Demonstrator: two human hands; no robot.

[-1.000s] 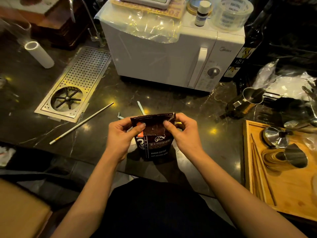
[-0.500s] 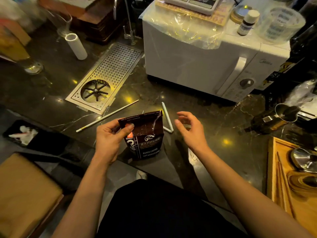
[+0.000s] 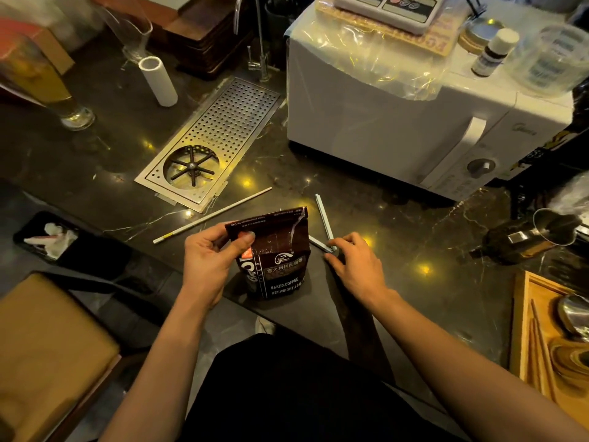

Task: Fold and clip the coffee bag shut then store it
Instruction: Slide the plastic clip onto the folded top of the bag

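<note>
The coffee bag [image 3: 275,260] stands upright on the dark counter [image 3: 398,237], its folded top pinched in the left hand [image 3: 210,260]. The right hand's [image 3: 357,266] fingertips [image 3: 334,245] touch the hinge of the open white clip [image 3: 325,223] beside it, not visibly gripping it.

The coffee bag [image 3: 276,260] is dark brown with white lettering, a white logo and an orange-red patch at its left edge. The bag clip [image 3: 324,222] just right of it is pale blue-white. The bench [image 3: 398,250] is black stone with thin pale veins and yellow light spots. The drip tray [image 3: 220,135] at far left is silvery steel, patterned with rows of round holes. The microwave [image 3: 398,116] is white. The straw [image 3: 213,215] is white. At near right, the wooden tray [image 3: 522,330] is honey-coloured.
</note>
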